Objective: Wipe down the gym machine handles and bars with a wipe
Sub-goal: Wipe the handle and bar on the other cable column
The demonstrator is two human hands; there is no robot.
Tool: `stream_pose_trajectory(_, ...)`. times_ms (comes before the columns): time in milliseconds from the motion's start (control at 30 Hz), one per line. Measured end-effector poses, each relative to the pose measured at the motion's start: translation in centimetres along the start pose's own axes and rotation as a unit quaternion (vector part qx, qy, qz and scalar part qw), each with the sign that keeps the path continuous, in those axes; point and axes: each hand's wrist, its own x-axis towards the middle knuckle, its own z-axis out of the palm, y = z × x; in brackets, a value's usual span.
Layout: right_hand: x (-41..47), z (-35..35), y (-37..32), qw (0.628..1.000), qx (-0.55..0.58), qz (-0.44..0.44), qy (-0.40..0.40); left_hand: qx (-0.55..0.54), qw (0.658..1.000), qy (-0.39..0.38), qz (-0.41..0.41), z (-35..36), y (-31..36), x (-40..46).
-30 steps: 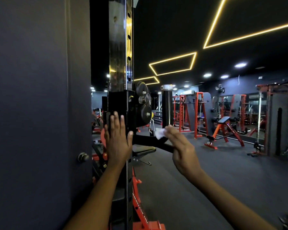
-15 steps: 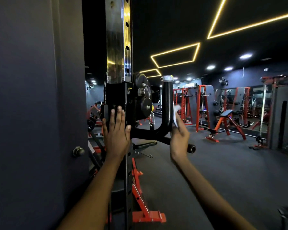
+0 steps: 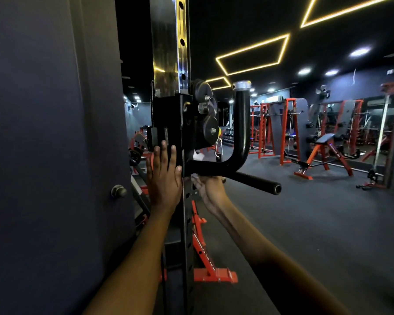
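Note:
A black curved handle bar (image 3: 240,142) with a silver cap juts from the carriage on a black upright post (image 3: 168,53); a second straight bar (image 3: 257,181) points right and toward me. My right hand (image 3: 208,189) holds a white wipe (image 3: 198,156) under and around the horizontal part of the curved bar, close to the post; bits of wipe show above and below the bar. My left hand (image 3: 164,173) lies flat with straight fingers against the side of the carriage (image 3: 168,123).
A dark wall panel with a round knob (image 3: 118,191) fills the left. Pulley wheels (image 3: 206,110) and a carabiner (image 3: 218,148) hang beside the bar. Orange rack feet (image 3: 214,273) sit below. An orange bench (image 3: 323,153) and racks stand far right on dark floor.
My right hand with the wipe moved from the upright part of the curved bar down and left to its horizontal base near the post. My left hand stayed on the carriage.

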Motion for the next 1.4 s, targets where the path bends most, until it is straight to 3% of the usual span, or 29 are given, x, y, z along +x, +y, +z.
stream_pose_trajectory(200, -2.2, -3.1, -2.6, 0.985, 0.158, 0.063, 0.000, 0.006, 0.999, -0.040, -0.010, -0.6, 0.4, -0.4)
stream_pose_trajectory(267, -3.3, -4.2, -3.7, 0.984, 0.165, 0.063, 0.015, 0.004, 0.997, -0.075, -0.021, -1.1, 0.6, -0.4)
stream_pose_trajectory(367, -4.8, -6.3, -4.7, 0.995, -0.001, 0.048, 0.091, -0.026, 0.992, -0.108, -0.057, -2.3, 1.4, -0.4)
stream_pose_trajectory(467, -5.7, -8.3, -5.4, 0.971, -0.216, -0.006, 0.103, -0.054, 0.987, -0.120, -0.093, -4.0, 3.4, -0.7)
stream_pose_trajectory(600, -7.7, -11.9, -7.0, 0.857, -0.477, -0.132, 0.145, -0.091, 0.973, -0.185, -0.102, -7.3, 7.5, -2.9)
stream_pose_trajectory(800, -15.6, -18.8, -8.4, 0.764, -0.605, -0.138, 0.180, -0.101, 0.931, -0.338, -0.090, -11.8, 15.4, -9.5)
stream_pose_trajectory(933, -21.3, -23.7, -9.7, 0.759, -0.617, -0.149, 0.149, -0.116, 0.903, -0.401, -0.096, -15.6, 20.9, -14.8)
stream_pose_trajectory(1067, -26.6, -29.5, -10.5, 0.753, -0.645, -0.073, 0.111, -0.123, 0.867, -0.475, -0.083, -18.5, 26.8, -20.6)
stream_pose_trajectory(1400, -30.2, -40.9, -12.8, 0.782, -0.618, -0.016, 0.081, -0.147, 0.849, -0.490, -0.131, -17.7, 37.9, -26.2)
